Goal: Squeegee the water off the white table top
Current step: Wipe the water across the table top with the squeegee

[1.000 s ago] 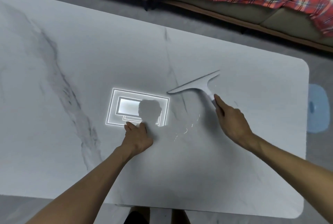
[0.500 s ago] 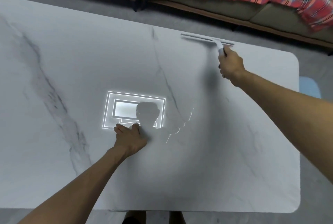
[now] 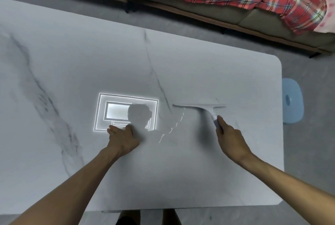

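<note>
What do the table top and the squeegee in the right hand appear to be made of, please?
Table top: looks like polished marble or a marble-look slab, white with grey veins and a sharp reflection of a ceiling light; real stone or print cannot be told. Squeegee: seems moulded plastic, pale and matte, in one piece from blade bar to handle held by the right hand; any rubber edge is not visible.

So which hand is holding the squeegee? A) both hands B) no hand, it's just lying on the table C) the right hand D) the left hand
C: the right hand grips the handle of the squeegee, while the left hand rests flat on the table.
</note>
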`<state>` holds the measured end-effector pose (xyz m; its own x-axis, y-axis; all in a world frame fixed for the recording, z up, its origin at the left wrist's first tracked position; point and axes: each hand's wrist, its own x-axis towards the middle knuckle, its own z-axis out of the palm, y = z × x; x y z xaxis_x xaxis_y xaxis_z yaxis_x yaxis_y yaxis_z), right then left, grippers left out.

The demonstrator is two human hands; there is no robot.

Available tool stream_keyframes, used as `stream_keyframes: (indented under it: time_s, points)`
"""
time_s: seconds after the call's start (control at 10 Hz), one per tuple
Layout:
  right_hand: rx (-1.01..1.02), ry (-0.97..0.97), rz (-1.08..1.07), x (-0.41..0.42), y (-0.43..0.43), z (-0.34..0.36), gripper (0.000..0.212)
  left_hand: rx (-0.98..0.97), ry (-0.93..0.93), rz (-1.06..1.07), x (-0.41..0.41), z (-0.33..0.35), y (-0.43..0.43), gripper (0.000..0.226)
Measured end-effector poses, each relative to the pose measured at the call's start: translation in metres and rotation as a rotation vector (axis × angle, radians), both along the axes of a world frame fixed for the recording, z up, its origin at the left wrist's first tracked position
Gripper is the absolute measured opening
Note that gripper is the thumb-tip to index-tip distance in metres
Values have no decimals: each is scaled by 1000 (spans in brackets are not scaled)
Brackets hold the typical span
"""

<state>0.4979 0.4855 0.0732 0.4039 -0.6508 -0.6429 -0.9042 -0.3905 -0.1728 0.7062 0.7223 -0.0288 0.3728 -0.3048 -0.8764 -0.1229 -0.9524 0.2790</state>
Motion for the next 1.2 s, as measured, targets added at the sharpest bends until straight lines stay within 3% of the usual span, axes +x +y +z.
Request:
stream_keyframes:
  time_s: [0.2, 0.3, 0.4, 0.5, 0.6, 0.7, 0.8, 0.9, 1.0, 1.2]
  points:
    - [-131, -155, -36, 46, -46, 9, 40, 16, -28, -53, -3, 7, -3, 62]
    - [-110, -295, -183, 120, -91, -15, 15, 19, -54, -78, -4, -1, 0, 58]
    - [-73, -324, -321, 156, -102, -31, 11, 34, -60, -91, -6, -7, 3, 55]
    - [-95, -309, -212, 164, -78, -51, 13, 38, -69, -108, -9, -11, 4, 58]
    - [-100, -311, -42, 138, -48, -56, 29, 53, -93, -124, -12, -13, 4, 55]
    - [-54, -283, 125, 72, -11, -53, 48, -6, -103, 139, -16, -8, 8, 50]
    - [-50, -233, 235, 24, -6, -49, 48, -18, -149, 98, -23, -7, 12, 51]
    - [-70, -200, 348, -36, -20, -44, 45, -99, -234, 359, -35, 5, 18, 34]
    - [-68, -167, 400, -73, -33, -40, 44, -69, -286, 237, -57, 4, 18, 27]
    - [-66, -51, 480, -137, -63, -18, 43, -102, -221, 96, -139, 13, 34, 9]
